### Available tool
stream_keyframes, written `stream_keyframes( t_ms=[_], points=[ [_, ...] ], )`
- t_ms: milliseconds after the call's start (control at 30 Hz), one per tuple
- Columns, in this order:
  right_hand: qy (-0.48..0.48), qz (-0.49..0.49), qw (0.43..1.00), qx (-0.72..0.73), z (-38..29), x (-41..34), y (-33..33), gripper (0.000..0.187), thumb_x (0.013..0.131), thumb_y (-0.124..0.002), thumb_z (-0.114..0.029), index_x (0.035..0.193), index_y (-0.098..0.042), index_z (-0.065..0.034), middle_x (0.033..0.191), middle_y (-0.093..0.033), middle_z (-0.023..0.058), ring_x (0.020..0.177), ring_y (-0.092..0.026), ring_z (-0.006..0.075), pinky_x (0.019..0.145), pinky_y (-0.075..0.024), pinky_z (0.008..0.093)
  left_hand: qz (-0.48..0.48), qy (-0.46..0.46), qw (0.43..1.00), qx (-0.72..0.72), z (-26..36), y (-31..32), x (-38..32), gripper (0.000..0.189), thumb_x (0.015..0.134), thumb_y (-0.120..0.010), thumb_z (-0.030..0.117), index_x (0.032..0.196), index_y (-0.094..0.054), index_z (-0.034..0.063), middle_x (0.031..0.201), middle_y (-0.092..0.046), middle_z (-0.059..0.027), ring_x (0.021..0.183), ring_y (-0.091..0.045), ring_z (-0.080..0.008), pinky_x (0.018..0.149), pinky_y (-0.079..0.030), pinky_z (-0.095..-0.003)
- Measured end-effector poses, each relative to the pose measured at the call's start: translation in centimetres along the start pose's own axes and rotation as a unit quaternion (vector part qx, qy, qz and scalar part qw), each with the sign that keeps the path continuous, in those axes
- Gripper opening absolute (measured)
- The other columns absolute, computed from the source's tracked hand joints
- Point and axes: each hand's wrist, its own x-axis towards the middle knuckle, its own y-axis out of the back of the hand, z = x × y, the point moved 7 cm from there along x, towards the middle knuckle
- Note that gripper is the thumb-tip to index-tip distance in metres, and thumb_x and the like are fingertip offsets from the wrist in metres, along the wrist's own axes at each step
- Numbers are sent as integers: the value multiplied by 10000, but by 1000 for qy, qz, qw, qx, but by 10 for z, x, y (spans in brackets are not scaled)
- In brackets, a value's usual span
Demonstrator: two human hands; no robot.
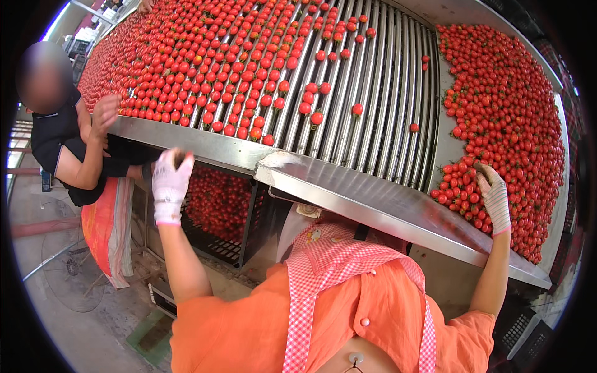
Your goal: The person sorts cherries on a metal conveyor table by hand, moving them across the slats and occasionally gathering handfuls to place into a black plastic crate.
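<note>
Many small red tomatoes (210,74) lie across a metal roller conveyor (373,98), densest at the left and scattered towards the middle. Past the rollers, a large heap of tomatoes (517,121) rests on a metal tray (450,140) at the right. My left hand (171,184), in a white knit glove, is raised at the conveyor's near edge above a black crate; something red shows at its fingertips, but blur hides what it is. My right hand (493,198), in a striped glove with bare fingertips, rests on the near left side of the heap, its fingers slightly bent; whether it grips a tomato cannot be told.
A black plastic crate (249,224) with tomatoes stands below the metal rail (210,144). At the left a co-worker (74,154) in dark clothing leans beside the conveyor. Another hand (145,5) shows at the far edge. Dark crates (522,331) stand at the lower right.
</note>
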Motion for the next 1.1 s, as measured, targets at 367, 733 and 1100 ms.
stream_keyframes(
  t_ms=[367, 733, 1100],
  points=[
    [-3, 32, 998, 46, 40, 9, 9, 303, 990, -563, -102, 1259, -630, 21, 1179, -687, 89, 1093, -611, 143, 994, -460, 285, 39, -195, 971, 137, 126, -69, 41, 430, 797, -743, 376, 1111, -680, 89, 1216, -622, -111, 1194, -544, -287, 1035, -413, -409],
    [22, 53, 998, 1, 21, 7, 6, 278, 978, -561, -117, 1200, -653, 23, 1103, -710, 114, 1037, -642, 166, 950, -481, 293, 64, -208, 966, 137, 112, -95, 72, 345, 731, -775, 368, 974, -719, 129, 1345, -573, -136, 1334, -434, -345, 1114, -338, -452],
    [34, 323, 939, 111, 38, 5, 53, 336, 969, -573, -141, 1263, -628, 9, 1162, -704, 121, 1079, -647, 143, 941, -497, 282, -32, 23, 943, 332, -125, -31, -9, 550, 914, -674, 290, 1358, -525, 3, 1358, -561, -199, 1269, -530, -301, 1085, -405, -386]
  ],
)
